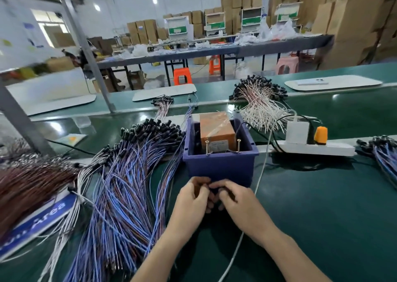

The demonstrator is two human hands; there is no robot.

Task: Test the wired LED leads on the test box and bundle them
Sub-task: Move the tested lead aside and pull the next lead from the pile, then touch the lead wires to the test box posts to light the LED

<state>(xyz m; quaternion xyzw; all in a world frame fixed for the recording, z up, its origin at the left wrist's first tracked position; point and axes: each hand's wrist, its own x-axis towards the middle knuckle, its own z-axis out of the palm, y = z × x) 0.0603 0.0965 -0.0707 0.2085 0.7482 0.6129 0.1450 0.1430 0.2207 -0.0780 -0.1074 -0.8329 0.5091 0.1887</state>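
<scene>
LED leads (133, 174), blue wires, black caps, heaped beside test box (219, 168), left hand (193, 198), right hand (236, 200) pinching some

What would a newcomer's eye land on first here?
The blue box at centre, holding an orange block behind two upright screws. Left of it sprawls a heap of blue-wired leads; just before the box, the left hand and right hand pinch a small dark item between them.
</scene>
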